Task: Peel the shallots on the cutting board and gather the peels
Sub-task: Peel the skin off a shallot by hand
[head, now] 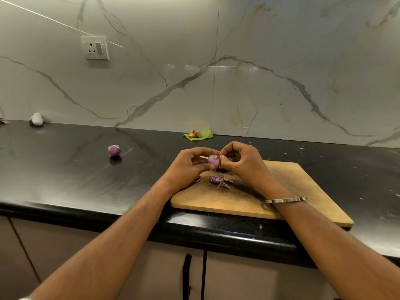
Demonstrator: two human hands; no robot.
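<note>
Black stone counter runs under a veined marble backsplash, and your wooden cutting board (259,200) sits at the counter's front edge with both of your hands raised just above its far left corner. Your left hand (190,164) curls round the shallot (213,159), holding it from the left with thumb and fingers wrapped on it; your right hand (240,161) meets it from the right, fingertips pinched together on the shallot's top end, apparently on a flap of skin, though the skin itself is too small to make out. So the bulb lies between your two hands, touching both, its stem-to-root axis looking tilted up toward your right fingertips. That is the relation to mind: the pull should probably go away from the left hand, along that axis. Loose purple peels (220,181) lie on the board just below your hands, nearer you, ready for gathering. A second shallot (114,150), which looks already peeled, rests on the counter well to the left of your left hand, off the board.
</note>
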